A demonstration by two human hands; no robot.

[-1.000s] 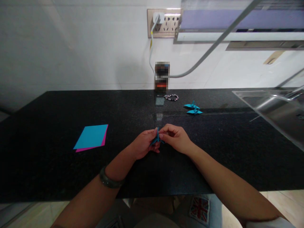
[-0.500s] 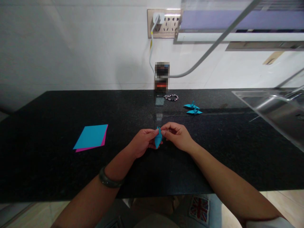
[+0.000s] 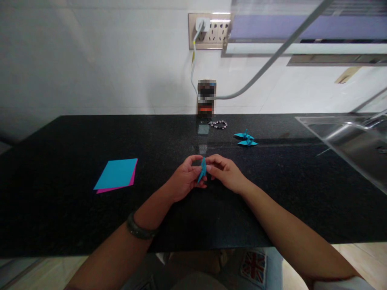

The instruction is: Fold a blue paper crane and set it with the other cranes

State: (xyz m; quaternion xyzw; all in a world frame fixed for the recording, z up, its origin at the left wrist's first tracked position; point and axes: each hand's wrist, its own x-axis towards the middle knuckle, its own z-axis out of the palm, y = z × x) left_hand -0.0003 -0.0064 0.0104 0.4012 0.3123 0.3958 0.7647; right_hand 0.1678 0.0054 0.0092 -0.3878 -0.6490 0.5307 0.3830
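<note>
A small folded piece of blue origami paper (image 3: 202, 170) is pinched between my two hands, above the middle of the dark counter. My left hand (image 3: 188, 175) grips its left side, thumb in front and fingers behind. From the right, my right hand (image 3: 224, 171) pinches it with thumb and forefinger. The piece stands narrow and tilted, edge towards me; its folds are too small to make out fully. Two finished blue paper cranes (image 3: 248, 142) sit close together farther back on the right.
A blue square sheet over a pink one (image 3: 116, 174) lies at the left on the black counter (image 3: 75, 221). A beaded bracelet (image 3: 219, 125) lies near the wall, beside a pixelated upright object (image 3: 207, 98) with a cable. A steel sink (image 3: 356, 141) is set in at the right.
The folded blue paper has turned from showing its broad face to showing a narrow edge. My left fingers have risen and stretched behind it. The cranes and sheets stay put.
</note>
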